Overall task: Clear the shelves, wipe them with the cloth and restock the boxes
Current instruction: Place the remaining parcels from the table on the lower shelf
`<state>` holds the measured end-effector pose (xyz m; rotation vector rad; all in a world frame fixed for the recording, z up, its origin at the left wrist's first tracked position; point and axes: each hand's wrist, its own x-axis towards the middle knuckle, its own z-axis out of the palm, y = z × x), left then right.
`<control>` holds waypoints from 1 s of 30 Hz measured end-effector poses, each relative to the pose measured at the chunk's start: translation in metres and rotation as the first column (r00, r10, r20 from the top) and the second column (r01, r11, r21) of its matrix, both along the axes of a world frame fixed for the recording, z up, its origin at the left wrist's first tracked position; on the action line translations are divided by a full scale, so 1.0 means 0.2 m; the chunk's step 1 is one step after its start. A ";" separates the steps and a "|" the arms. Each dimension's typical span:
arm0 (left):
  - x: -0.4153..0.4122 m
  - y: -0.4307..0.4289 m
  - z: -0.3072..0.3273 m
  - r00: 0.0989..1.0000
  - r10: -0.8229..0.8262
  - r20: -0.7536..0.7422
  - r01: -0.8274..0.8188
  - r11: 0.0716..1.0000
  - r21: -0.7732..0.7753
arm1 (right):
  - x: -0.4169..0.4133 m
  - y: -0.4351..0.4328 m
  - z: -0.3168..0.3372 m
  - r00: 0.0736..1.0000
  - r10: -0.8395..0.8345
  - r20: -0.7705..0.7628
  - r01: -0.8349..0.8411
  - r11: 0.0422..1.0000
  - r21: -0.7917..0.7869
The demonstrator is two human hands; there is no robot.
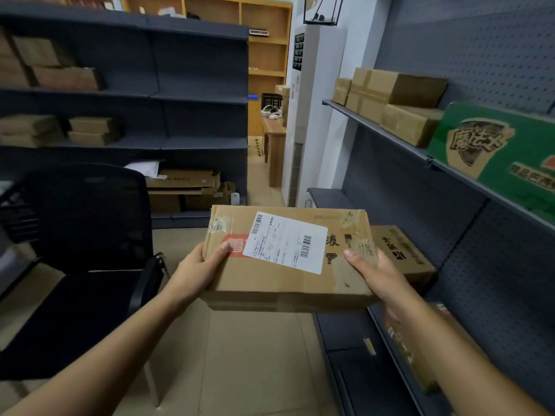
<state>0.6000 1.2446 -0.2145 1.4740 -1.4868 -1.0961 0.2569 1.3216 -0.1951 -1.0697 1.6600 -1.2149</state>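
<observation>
I hold a flat brown cardboard box [270, 283] with a white shipping label in mid-air in front of me. My left hand [201, 268] grips its left edge and my right hand [375, 273] grips its right edge. The grey shelving unit [399, 136] runs along my right. On its middle shelf, just behind the held box, sits another brown box [402, 253] with black print. A further box [420, 349] lies on the same unit below my right forearm, partly hidden. No cloth is visible.
The upper right shelf carries several taped brown boxes [390, 97] and a green carton [495, 154]. A black mesh office chair [78, 235] stands at my left. Across the aisle, a second dark shelving unit [180, 97] holds more boxes. Tiled floor lies between.
</observation>
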 end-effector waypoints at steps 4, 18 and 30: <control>-0.06 -0.22 -0.03 0.999 0.032 -0.023 -0.032 0.999 0.003 | -0.07 -0.27 0.04 0.999 0.041 -0.006 -0.041 0.999 -0.015; -0.16 -1.21 -0.06 0.998 -0.031 -0.059 0.033 0.999 0.034 | -0.15 -1.21 -0.03 1.000 0.029 -0.010 -0.029 1.000 -0.012; -0.32 -2.20 -0.07 0.978 -0.205 -0.029 0.207 0.975 0.077 | -0.23 -1.93 -0.07 0.983 -0.182 0.017 0.182 0.983 0.007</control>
